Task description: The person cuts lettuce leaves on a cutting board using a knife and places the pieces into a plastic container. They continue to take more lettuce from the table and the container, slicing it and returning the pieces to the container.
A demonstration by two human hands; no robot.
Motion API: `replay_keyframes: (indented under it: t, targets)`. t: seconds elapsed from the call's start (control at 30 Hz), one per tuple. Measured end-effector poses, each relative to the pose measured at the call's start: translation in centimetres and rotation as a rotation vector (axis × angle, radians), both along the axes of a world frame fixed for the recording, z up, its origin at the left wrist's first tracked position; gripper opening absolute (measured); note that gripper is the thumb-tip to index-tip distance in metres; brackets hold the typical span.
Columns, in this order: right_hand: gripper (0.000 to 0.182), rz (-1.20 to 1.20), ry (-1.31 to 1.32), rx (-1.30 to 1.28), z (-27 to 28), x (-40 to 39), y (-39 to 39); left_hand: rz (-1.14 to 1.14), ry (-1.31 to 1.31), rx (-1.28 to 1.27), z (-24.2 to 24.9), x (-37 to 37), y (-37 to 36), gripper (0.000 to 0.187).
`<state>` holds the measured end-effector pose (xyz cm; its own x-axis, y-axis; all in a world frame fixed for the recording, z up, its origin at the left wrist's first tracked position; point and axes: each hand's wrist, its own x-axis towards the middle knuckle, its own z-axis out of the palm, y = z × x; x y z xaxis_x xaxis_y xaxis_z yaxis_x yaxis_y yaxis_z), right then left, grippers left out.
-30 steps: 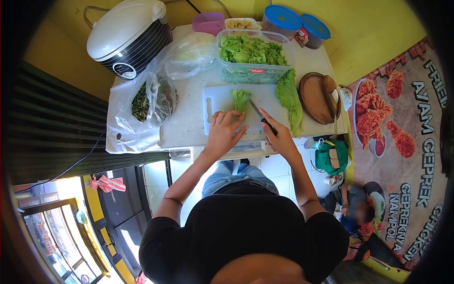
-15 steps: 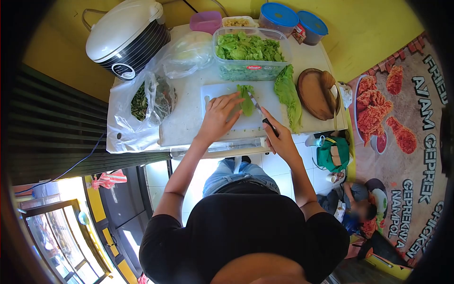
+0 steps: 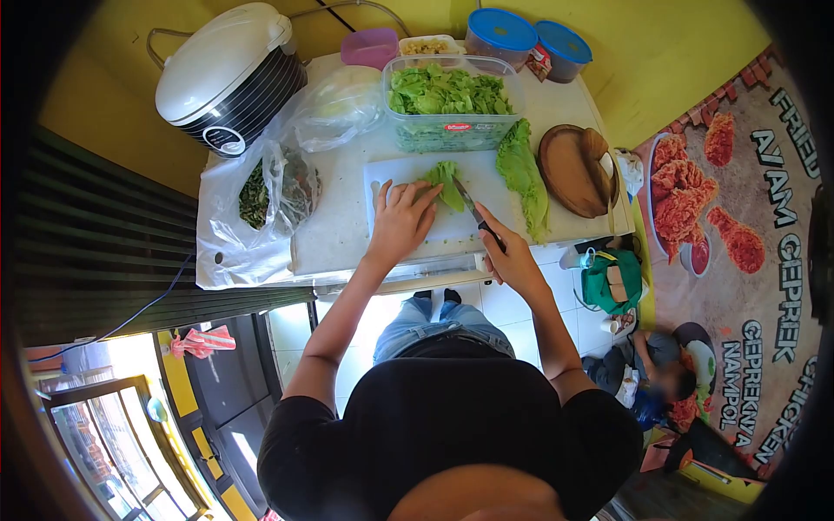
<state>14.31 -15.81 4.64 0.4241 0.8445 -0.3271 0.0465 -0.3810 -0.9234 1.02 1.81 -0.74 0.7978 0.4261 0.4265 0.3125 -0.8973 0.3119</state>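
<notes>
On the white cutting board [image 3: 382,169] lies a green lettuce leaf [image 3: 448,184]. My left hand [image 3: 402,217] rests over its left side, fingers bent and slightly apart, holding it against the board. A knife with a black handle [image 3: 492,234] is gripped in my right hand [image 3: 514,258]. Its blade [image 3: 466,194] slants up and left, with the tip at the leaf's right edge. Another, larger lettuce leaf [image 3: 524,178] lies to the right of the board. Behind the board stands a clear plastic container [image 3: 460,130] filled with cut lettuce [image 3: 447,89].
A rice cooker [image 3: 221,74] and plastic bags [image 3: 248,247] occupy the table's left side. At right is a round wooden plate [image 3: 565,169]. Blue-lidded tubs [image 3: 502,30] and a purple container [image 3: 369,48] stand at the back. Another person [image 3: 647,378] is low at the right.
The knife and my right hand have shifted slightly left and down, and the blade tip is nearer the leaf. My left fingers are more bent. The whole view has shifted a little.
</notes>
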Motion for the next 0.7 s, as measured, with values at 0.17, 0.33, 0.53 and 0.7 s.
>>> replay_keyframes:
  t: [0.17,0.33,0.53,0.7]
  targets:
    - [0.05,-0.006,0.003,0.036,0.7,-0.6,1.5,0.001,-0.026,0.019,0.1,0.1,-0.4,0.038]
    - [0.05,0.05,-0.123,-0.015,0.4,-0.7,2.9,-0.017,0.019,-0.076,-0.5,0.1,-0.1,0.039]
    - [0.052,0.071,-0.398,0.056,-2.1,0.1,3.5,-0.005,0.021,-0.084,-0.3,0.1,-0.3,0.04]
    - [0.054,0.109,-0.481,0.105,-2.3,0.2,3.3,-0.004,0.015,-0.098,-0.2,0.0,-0.3,0.039]
